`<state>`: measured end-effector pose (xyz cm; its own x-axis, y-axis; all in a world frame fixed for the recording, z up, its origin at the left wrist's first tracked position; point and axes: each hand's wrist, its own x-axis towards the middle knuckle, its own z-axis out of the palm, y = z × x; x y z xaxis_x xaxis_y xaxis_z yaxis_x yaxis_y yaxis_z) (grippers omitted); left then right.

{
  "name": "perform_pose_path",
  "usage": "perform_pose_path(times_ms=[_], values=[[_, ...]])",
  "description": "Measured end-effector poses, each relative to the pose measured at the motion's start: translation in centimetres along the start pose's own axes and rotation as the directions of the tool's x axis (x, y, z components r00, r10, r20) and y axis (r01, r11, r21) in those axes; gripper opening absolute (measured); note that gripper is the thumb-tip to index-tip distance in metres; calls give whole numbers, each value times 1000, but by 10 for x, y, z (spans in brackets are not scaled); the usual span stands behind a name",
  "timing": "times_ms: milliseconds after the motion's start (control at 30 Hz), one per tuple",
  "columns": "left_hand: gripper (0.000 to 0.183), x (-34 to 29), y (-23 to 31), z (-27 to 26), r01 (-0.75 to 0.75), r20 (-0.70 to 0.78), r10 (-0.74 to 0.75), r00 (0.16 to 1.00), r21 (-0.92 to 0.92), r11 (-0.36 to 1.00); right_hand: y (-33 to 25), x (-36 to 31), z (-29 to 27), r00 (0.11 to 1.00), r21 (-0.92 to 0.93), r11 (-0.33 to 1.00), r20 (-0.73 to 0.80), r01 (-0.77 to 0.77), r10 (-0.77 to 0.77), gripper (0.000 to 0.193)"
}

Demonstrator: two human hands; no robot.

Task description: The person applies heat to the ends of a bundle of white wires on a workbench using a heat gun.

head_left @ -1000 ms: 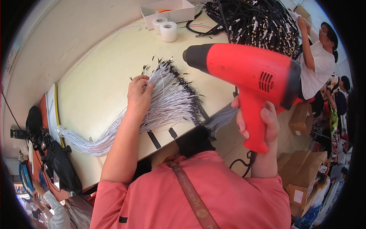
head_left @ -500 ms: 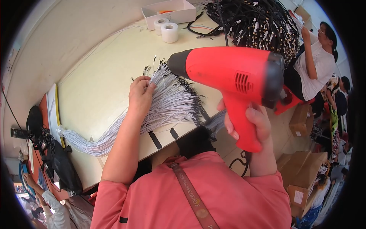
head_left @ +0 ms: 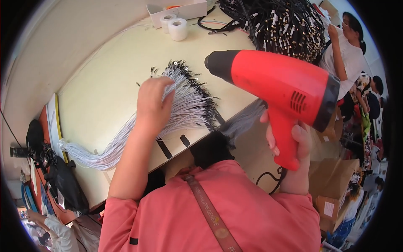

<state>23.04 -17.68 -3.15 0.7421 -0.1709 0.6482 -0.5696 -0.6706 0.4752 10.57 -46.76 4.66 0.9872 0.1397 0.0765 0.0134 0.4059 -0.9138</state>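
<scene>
My right hand [head_left: 300,140] is wrapped round the handle of a red heat gun [head_left: 279,80] with a black nozzle and black rear cap. Its nozzle points left, held apart from a fanned bundle of thin white wires [head_left: 184,98] on the table. Small dark terminals tip the wires' far ends. Over the bundle's left side, my left hand [head_left: 155,103] is closed, fingers and thumb curled in on white wires near those tips; exactly how many it grips is hidden. The bundle trails left to a gathered, wrapped end [head_left: 63,145].
Two clear tape rolls [head_left: 178,29] and a white box [head_left: 176,12] stand at the table's back. A large heap of black cables [head_left: 285,31] lies at the back right. Cardboard boxes [head_left: 336,185] stand to my right, where a co-worker [head_left: 342,50] is near. A black bag [head_left: 65,185] lies left.
The heat gun has moved right, its nozzle withdrawn from the wire tips. My left hand has shifted slightly and turned over the bundle; the single wire that stood up above it no longer shows.
</scene>
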Motion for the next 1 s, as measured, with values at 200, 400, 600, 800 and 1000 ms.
perform_pose_path(times_ms=[200,400,600,800,1000], values=[[24,-11,8,2,-184,365,146,920,70,980,-3,-19,-11,1000,-34,999,-22,-1,1,77],[18,-8,7,4,-49,470,21,882,47,998,-3,-25,-10,1000,-46,999,-26,12,-14,78],[16,-7,4,5,417,385,-345,856,-120,901,-1,-24,-3,997,-64,997,-63,40,-44,79],[16,-8,3,6,430,311,-380,871,-112,896,1,-25,-7,999,-51,999,-50,13,-16,81],[15,-9,0,8,413,296,-362,884,-132,901,-1,-26,-12,998,-52,998,-37,41,-43,80]])
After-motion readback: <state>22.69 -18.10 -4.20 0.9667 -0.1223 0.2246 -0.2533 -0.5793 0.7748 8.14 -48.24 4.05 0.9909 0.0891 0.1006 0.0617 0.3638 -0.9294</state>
